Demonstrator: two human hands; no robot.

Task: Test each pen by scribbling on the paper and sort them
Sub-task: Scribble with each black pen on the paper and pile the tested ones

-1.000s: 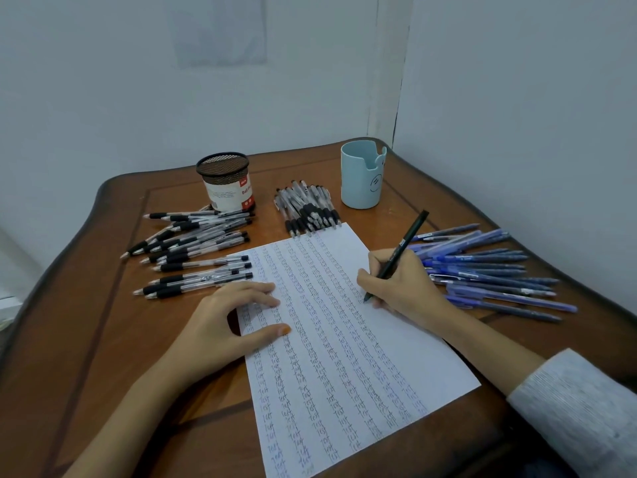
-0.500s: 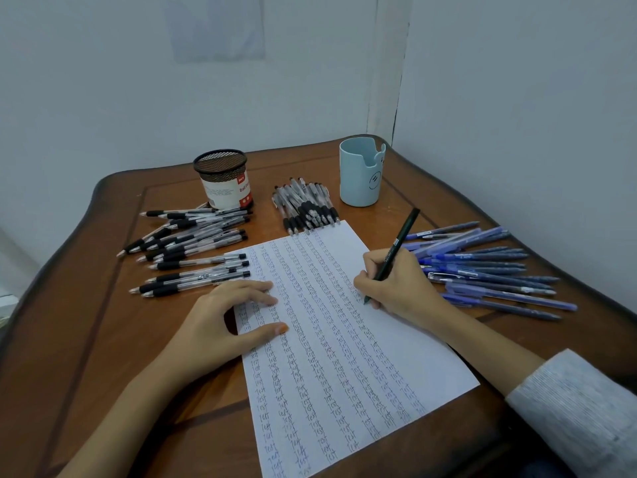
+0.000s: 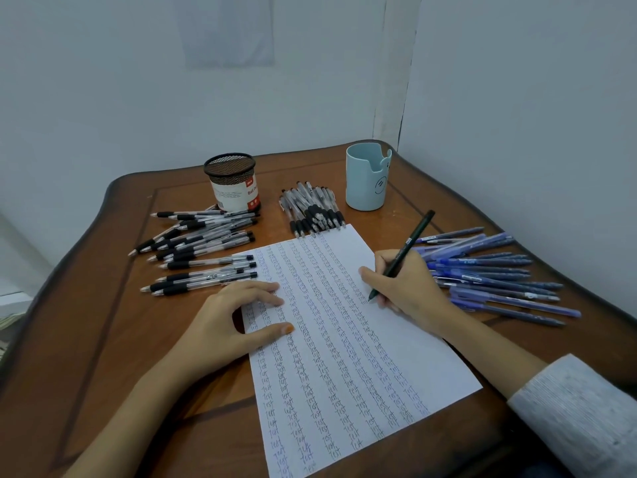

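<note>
While the right hand [image 3: 410, 288] grips the dark pen [image 3: 412, 241] in a writing hold, fingers and thumb curled round the lower barrel, we note the tip is down at the paper [image 3: 406, 346] near its right margin, in the blank strip beside the last column of "test" marks; actual contact we cannot confirm. The left hand [image 3: 224, 326] lies flat with fingers spread, holding nothing, its fingertips and thumb pressing the sheet's left edge. Judgement: the step in hand is the scribble test of this one pen. To do it well, we pin the sheet with the left hand so it does not skate on the polished table [image 3: 103, 305], and write in the blank strip, not over old marks, so a faint line reads clearly. We use light, even pressure, since a hard push could dent the paper and mask a dry tip, and we make several strokes before judging, as a tip may start late. Sorting places seen: black-grip pens [image 3: 200, 246] fanned at left, a tight bunch [image 3: 312, 212] at the sheet's top edge, blue pens [image 3: 493, 270] just beside the writing hand, a mesh cup [image 3: 234, 182] and a blue cup [image 3: 365, 181] at the back. Which pile means "works" we cannot tell. Risk: the right forearm may sweep the blue pens on lifting away.
</note>
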